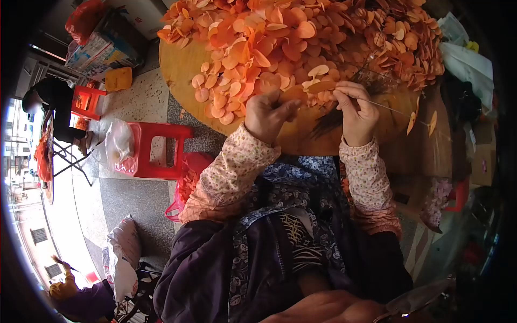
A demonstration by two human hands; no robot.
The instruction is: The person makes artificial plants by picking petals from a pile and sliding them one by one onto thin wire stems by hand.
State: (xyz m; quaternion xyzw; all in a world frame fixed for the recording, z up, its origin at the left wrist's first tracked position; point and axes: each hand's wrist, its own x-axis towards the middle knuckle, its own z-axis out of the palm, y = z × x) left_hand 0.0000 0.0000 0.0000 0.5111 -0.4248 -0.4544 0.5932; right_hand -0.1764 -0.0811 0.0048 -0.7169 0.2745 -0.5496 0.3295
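Note:
My right hand [360,112] pinches a thin stem [389,109] between thumb and fingertips. Rounded orange artificial leaves [412,123] hang from the stem's right end, and more pale orange ones [321,86] show by the fingertips. To the left, my left hand [267,116] is closed, thumb against fingers, with an orange leaf [293,93] at its fingertips. A big heap of orange leaves [280,40] spreads over the round wooden table [186,75] beyond both hands. Dark thin bristly strands [326,123] lie on the table between the hands.
Left of the table stands a red plastic stool [141,149] with a clear bag [119,141] on it. A white sack [124,253] is on the floor. Another person [56,105] works at a folding table at far left. White plastic bags [469,67] lie at the right.

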